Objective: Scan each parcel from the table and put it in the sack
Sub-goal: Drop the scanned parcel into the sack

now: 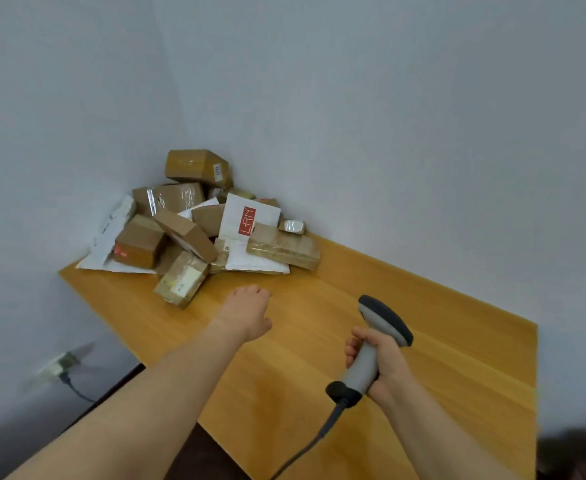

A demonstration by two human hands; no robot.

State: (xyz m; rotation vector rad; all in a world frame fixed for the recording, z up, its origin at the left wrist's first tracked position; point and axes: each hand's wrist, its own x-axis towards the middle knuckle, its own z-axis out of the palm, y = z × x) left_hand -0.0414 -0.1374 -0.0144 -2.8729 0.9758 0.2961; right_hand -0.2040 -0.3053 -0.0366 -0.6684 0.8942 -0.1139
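- Plain grey-white walls [353, 98] meet in a corner.
- Wooden table [440, 358] fits against them.
- Blurred wall socket [57, 365], probably with a plug, low at left.
- Dark floor [208, 455].

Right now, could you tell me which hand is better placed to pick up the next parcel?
The left hand: it is empty and reaching toward the parcel pile, while the right hand grips the scanner.
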